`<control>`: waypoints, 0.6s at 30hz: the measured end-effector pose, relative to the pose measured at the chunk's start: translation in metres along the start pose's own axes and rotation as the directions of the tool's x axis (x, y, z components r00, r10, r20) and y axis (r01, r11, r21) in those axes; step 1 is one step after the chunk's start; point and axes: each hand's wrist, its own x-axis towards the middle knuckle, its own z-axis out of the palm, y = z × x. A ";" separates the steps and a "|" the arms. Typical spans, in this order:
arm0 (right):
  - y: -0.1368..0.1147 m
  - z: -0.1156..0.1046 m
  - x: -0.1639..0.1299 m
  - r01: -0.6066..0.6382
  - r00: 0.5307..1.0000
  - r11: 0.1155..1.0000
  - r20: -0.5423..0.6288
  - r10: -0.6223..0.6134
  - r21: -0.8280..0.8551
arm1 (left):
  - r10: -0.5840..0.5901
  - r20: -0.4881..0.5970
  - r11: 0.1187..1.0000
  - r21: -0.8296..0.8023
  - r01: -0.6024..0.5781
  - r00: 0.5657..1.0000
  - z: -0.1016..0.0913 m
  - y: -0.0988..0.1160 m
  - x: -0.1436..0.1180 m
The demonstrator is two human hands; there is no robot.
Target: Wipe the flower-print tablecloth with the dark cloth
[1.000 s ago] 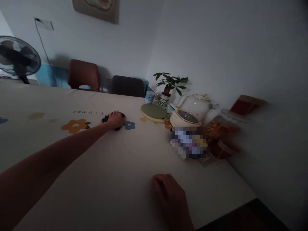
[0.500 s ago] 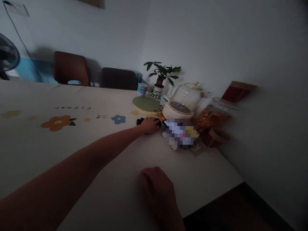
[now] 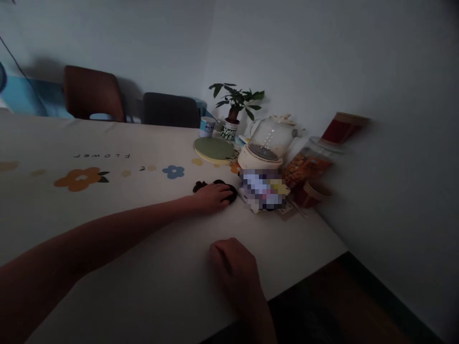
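My left hand [image 3: 212, 198] reaches across the table, palm down, its fingers curled over a flat black thing with rounded lobes [image 3: 232, 192]. Part of that thing is hidden under the hand, and its kind is unclear. Closer to me, my right hand [image 3: 234, 263] rests on the tabletop as a loose fist with nothing visible in it; its underside is hidden. Just right of the left hand lies a blurred-out, bright-screened item [image 3: 263, 188] on some papers.
Behind are a glass kettle on its base [image 3: 260, 160], a green round mat [image 3: 215, 148], a can [image 3: 207, 126] and a potted plant [image 3: 229, 129]. A snack jar [image 3: 308, 165] and red cups [image 3: 311, 193] stand by the wall. Chairs [image 3: 93, 93] line the far side.
My left hand has drawn back toward me and slightly left, and the black thing has come with it. My right hand stays about where it was. The view has shifted a little.
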 end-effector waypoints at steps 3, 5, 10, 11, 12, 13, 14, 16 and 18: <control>-0.002 -0.002 -0.002 -0.020 0.995 1.000 -0.093 0.021 0.019 | 0.072 0.013 0.997 -0.008 -0.071 0.997 0.003 0.011 -0.015; -0.004 -0.004 -0.004 -0.034 0.984 0.999 -0.174 0.040 0.042 | 0.136 0.025 0.991 -0.016 -0.136 0.990 0.005 0.022 -0.017; -0.013 -0.010 -0.007 -0.155 0.929 0.988 -0.338 0.153 0.023 | 0.194 0.060 0.981 -0.011 -0.194 0.979 0.012 0.055 -0.006; -0.015 -0.011 -0.007 -0.186 0.913 0.982 -0.366 0.178 0.012 | 0.183 0.059 0.983 -0.002 -0.184 0.981 0.013 0.061 -0.003; -0.017 -0.012 -0.008 -0.211 0.900 0.977 -0.389 0.195 0.002 | 0.173 0.056 0.985 0.008 -0.174 0.983 0.014 0.065 -0.001; -0.018 -0.012 -0.008 -0.232 0.889 0.973 -0.408 0.207 -0.011 | 0.166 0.055 0.986 0.013 -0.166 0.985 0.015 0.069 -0.001; -0.019 -0.012 -0.008 -0.249 0.882 0.968 -0.420 0.215 -0.026 | 0.163 0.059 0.986 0.016 -0.164 0.985 0.015 0.072 -0.002; -0.020 -0.012 -0.009 -0.275 0.876 0.960 -0.428 0.224 -0.060 | 0.175 0.087 0.984 0.013 -0.177 0.981 0.013 0.075 -0.010; -0.020 -0.011 -0.010 -0.289 0.878 0.953 -0.420 0.228 -0.086 | 0.211 0.115 0.977 0.011 -0.213 0.971 0.010 0.075 -0.024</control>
